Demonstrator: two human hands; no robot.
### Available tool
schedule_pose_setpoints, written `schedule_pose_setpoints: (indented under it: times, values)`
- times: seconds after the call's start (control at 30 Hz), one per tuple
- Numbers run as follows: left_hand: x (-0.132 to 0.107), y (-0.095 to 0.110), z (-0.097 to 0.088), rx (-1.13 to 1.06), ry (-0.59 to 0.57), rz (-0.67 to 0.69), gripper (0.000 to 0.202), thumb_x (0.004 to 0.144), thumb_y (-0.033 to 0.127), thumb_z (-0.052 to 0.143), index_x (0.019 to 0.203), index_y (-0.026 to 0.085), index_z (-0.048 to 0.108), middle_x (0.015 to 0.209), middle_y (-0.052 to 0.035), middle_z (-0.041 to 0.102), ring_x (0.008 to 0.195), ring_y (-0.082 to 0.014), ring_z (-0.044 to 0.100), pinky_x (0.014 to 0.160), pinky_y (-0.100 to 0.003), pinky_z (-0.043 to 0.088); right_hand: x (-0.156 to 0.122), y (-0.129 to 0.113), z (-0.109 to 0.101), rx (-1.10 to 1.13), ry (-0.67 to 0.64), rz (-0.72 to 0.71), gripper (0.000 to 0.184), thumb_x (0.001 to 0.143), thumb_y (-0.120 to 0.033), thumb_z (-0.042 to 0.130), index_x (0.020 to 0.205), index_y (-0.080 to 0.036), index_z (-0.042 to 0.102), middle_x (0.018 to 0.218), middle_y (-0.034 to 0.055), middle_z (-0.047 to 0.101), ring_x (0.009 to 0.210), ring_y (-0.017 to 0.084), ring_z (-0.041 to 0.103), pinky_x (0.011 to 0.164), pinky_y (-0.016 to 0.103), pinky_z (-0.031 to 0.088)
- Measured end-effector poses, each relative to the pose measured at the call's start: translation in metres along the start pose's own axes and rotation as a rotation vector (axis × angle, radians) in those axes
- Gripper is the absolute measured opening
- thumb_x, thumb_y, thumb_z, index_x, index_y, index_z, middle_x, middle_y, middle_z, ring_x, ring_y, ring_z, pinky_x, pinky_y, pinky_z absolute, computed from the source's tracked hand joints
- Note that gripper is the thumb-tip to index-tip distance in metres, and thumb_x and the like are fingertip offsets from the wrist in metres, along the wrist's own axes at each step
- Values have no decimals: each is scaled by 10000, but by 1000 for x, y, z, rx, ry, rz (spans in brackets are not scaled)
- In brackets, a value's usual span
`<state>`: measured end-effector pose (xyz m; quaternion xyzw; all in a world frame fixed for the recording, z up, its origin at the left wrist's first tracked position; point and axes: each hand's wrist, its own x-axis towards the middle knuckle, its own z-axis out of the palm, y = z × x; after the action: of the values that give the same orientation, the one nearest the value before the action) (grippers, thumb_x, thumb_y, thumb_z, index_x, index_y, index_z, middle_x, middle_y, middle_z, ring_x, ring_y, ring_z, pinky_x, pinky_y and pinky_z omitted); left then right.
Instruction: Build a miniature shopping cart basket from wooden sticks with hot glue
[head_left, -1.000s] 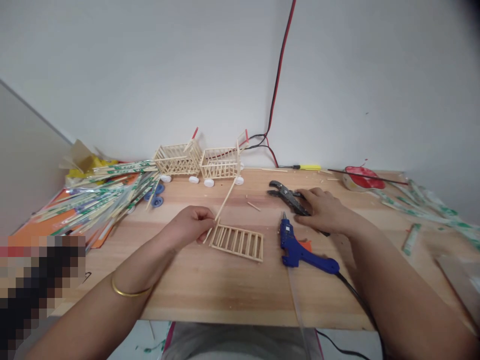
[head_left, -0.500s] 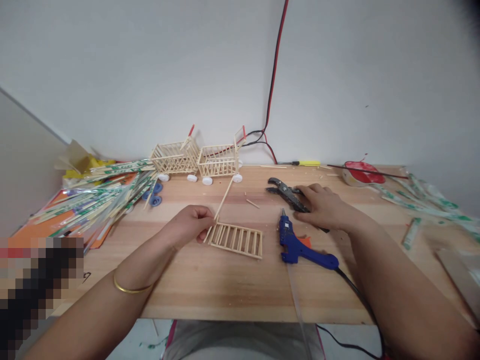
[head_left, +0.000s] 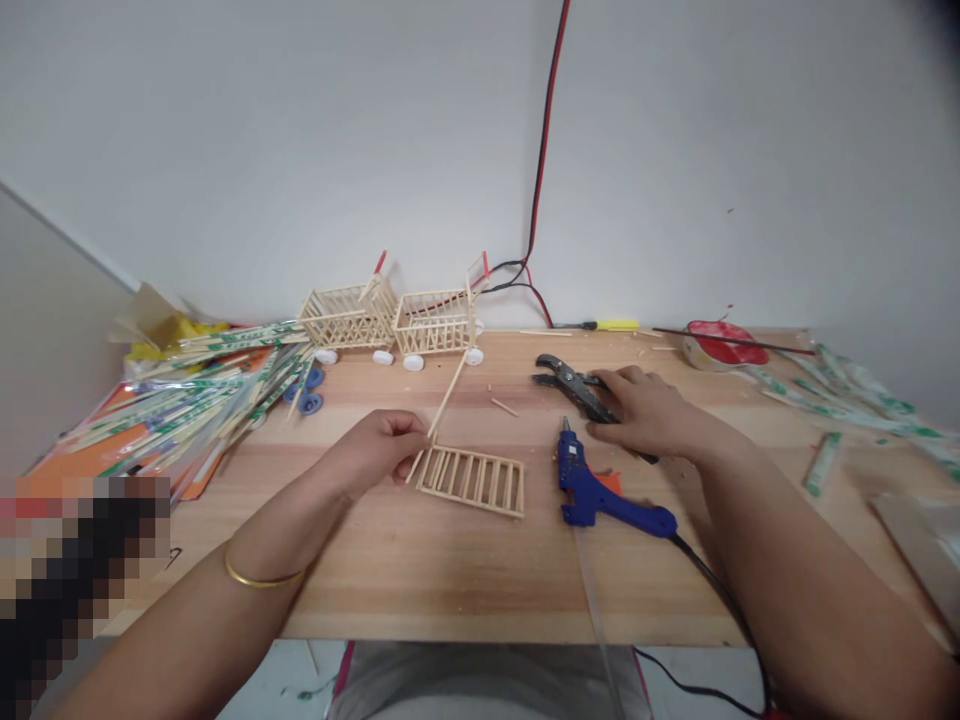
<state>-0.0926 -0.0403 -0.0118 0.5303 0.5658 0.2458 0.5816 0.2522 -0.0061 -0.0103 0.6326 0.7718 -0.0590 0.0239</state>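
My left hand [head_left: 379, 448] pinches a long thin wooden stick [head_left: 448, 393] that slants up and away over the table. Just right of that hand lies a flat ladder-like wooden grid panel [head_left: 474, 479]. My right hand [head_left: 646, 410] rests closed over the handles of black pliers [head_left: 564, 381], whose jaws point left. A blue glue gun [head_left: 596, 491] lies on the table in front of the right hand, nozzle pointing away, with its black cord running off the front edge.
Two small wooden carts with white wheels [head_left: 390, 320] stand at the back. A heap of wrapped sticks [head_left: 187, 395] covers the left side, and blue wheels [head_left: 309, 390] lie beside it. A yellow-handled screwdriver [head_left: 604, 325], a red tape roll [head_left: 724, 345] and wrappers [head_left: 855, 395] lie at the right.
Both hands stay where they were; only the camera view has shifted slightly.
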Motion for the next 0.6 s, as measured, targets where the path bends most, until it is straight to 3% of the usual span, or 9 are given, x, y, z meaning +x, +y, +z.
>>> schedule_pose_setpoints:
  times: [0.17, 0.3, 0.43, 0.5, 0.6]
  values:
    - [-1, 3, -1, -1, 5, 7, 189, 681, 317, 613, 630, 145, 553, 446, 61, 466, 406, -59, 404, 414, -174, 313, 0, 2, 3, -21, 15, 4, 735, 693, -591, 574, 1300, -192, 467, 1195, 187, 531, 1048, 390, 516, 847, 471, 398]
    - [-3, 4, -5, 46, 8, 36, 210, 696, 337, 627, 651, 140, 569, 498, 52, 490, 444, -58, 420, 428, -168, 310, 1, 2, 9, -36, 28, -10, 902, 650, -745, 533, 1338, -172, 421, 1268, 215, 497, 1111, 424, 485, 891, 527, 381]
    - [-4, 4, -10, 127, -12, 41, 228, 718, 357, 621, 669, 138, 584, 467, 51, 483, 429, -66, 420, 429, -177, 322, -1, 4, 10, -21, 58, 5, 980, 652, -749, 535, 1405, -156, 328, 1382, 217, 425, 1198, 444, 430, 929, 577, 359]
    - [-4, 5, -13, 156, -36, 41, 237, 726, 366, 619, 673, 138, 587, 466, 46, 496, 433, -74, 439, 439, -185, 349, -4, 2, 3, -6, 129, -9, 912, 682, -708, 548, 1392, -167, 359, 1396, 198, 424, 1216, 445, 416, 931, 594, 353]
    - [-4, 5, -16, 192, -54, 42, 250, 731, 377, 627, 674, 136, 591, 477, 39, 514, 444, -74, 453, 449, -186, 371, -11, -12, -12, 116, 306, -124, 515, 823, -521, 506, 1211, -186, 558, 1220, 148, 582, 1125, 355, 516, 909, 510, 406]
